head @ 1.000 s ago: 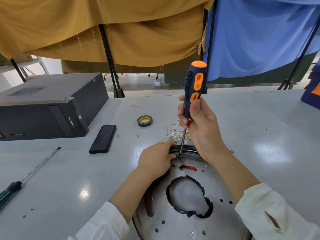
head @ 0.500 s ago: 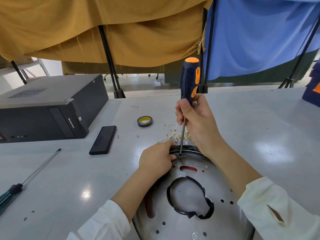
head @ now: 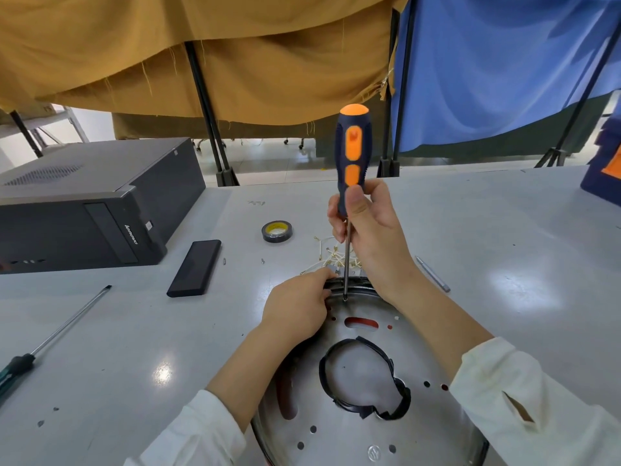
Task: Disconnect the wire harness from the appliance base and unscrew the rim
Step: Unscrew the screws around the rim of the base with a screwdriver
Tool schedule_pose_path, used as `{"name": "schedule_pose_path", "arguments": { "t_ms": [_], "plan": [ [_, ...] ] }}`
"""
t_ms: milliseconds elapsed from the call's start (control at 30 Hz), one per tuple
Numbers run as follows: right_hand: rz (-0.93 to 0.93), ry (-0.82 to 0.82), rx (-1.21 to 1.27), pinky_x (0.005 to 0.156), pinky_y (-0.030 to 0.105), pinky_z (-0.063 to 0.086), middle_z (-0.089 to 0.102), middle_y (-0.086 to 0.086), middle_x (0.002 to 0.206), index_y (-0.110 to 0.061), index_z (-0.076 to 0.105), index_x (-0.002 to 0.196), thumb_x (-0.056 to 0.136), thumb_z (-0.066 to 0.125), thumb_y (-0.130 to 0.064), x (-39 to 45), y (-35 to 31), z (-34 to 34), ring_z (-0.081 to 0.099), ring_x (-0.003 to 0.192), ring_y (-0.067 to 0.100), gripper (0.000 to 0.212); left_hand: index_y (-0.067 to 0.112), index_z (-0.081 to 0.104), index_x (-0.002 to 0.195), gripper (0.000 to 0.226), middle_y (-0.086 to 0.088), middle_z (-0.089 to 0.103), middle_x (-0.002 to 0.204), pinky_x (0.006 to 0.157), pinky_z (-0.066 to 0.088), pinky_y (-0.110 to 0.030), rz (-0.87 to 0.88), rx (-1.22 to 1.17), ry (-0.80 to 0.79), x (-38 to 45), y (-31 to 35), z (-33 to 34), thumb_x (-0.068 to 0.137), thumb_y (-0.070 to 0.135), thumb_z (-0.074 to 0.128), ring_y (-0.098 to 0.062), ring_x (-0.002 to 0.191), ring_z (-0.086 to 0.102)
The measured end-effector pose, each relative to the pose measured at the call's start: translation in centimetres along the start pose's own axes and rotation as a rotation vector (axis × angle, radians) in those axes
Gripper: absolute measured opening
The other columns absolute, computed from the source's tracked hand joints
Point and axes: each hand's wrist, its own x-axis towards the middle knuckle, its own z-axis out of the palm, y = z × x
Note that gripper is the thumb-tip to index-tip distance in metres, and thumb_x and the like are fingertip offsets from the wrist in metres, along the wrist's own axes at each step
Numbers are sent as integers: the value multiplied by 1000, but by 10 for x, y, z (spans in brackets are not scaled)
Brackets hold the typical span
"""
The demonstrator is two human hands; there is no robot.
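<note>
Low in the middle of the frame, the metal base (head: 366, 391) lies flat on the grey table (head: 504, 250). The right hand (head: 373, 237) grips the screwdriver (head: 351, 169) upright, its tip on the far rim (head: 349, 287). The left hand (head: 295, 307) curls over that rim just left of the tip, and the loose wires (head: 332, 255) lie just beyond.

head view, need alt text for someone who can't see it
A person's right hand holds an orange-and-navy screwdriver upright, tip at the far rim of a round metal appliance base, while the left hand steadies that rim on a grey table.
</note>
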Motion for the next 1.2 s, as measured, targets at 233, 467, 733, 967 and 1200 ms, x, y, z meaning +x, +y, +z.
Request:
{"name": "schedule_pose_path", "arguments": {
  "t_ms": [233, 467, 733, 967, 1200],
  "plan": [
    [71, 7, 99, 54, 18, 31, 46, -4, 73, -16, 48, 106, 93, 38, -53, 1, 2, 2, 34, 57, 5, 40, 28, 49, 117, 27, 4, 64, 108, 67, 32, -26, 3, 11, 10, -2, 1, 0, 94, 14, 42, -20, 97, 56],
    [31, 72, 13, 51, 17, 36, 47, 1, 72, -17, 35, 98, 95, 50, -20, 3, 2, -1, 39, 53, 6, 16, 27, 49, 117, 27, 3, 64, 109, 69, 35, -27, 7, 11, 9, -1, 2, -1, 95, 15, 42, -21, 100, 56],
    [59, 27, 134, 54, 22, 31, 49, -1, 75, -15, 50, 105, 94, 40, -36, 4, 0, -6, 34, 56, 8, 26, 27, 49, 118, 26, 2, 64, 108, 68, 35, -27, 17, 17, 16, -2, 1, -1, 95, 17, 42, -22, 98, 57],
    [48, 97, 11, 51, 17, 38, 48, 0, 71, -15, 38, 99, 95, 54, -14, 4, 5, -5, 40, 52, 6, 16, 28, 49, 116, 26, 3, 64, 107, 67, 35, -28, 24, 17, 21, -3, 1, 0, 94, 16, 43, -22, 97, 57],
    [41, 6, 46, 55, 21, 32, 50, 0, 76, -14, 52, 108, 97, 37, -37, 1, 1, -9, 35, 56, 7, 30, 28, 49, 116, 25, 3, 64, 107, 68, 35, -27, 31, 19, 28, -3, 0, 1, 94, 17, 43, -22, 96, 57]
  ]
}}
